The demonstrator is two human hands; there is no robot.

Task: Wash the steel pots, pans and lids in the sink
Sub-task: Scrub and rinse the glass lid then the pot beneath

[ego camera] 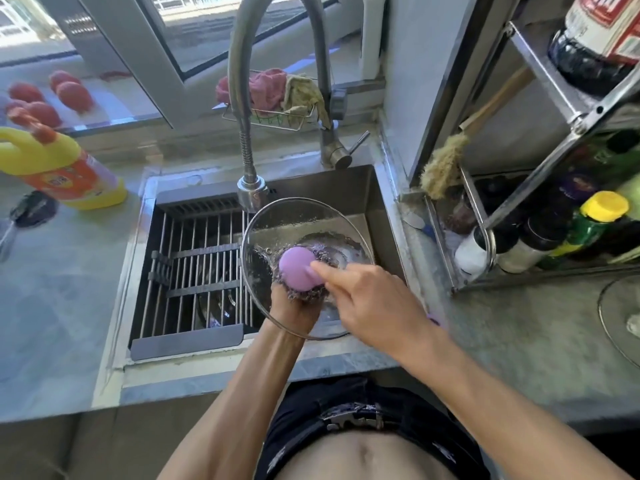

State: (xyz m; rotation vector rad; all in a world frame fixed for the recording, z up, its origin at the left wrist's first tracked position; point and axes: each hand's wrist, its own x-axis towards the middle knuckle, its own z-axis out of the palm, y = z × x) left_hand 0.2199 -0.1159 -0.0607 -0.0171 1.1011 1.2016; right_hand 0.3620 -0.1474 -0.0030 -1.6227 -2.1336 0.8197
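Note:
A glass lid (277,223) with a steel rim tilts over the sink (360,202), its inner side wet and soapy. My left hand (291,308) is under the lid, seen through the glass, and grips it from below. My right hand (374,299) reaches in from the right and holds a scrubber (298,268), a purple dome on steel wool, against the glass near the lid's middle. A steel pot (216,306) lies in the sink under the rack, mostly hidden.
A slatted drain rack (194,265) covers the sink's left half. The faucet head (252,194) hangs just behind the lid. A yellow detergent bottle (65,168) lies on the left counter. A metal shelf of bottles (554,230) stands at right, with another glass lid (620,313) before it.

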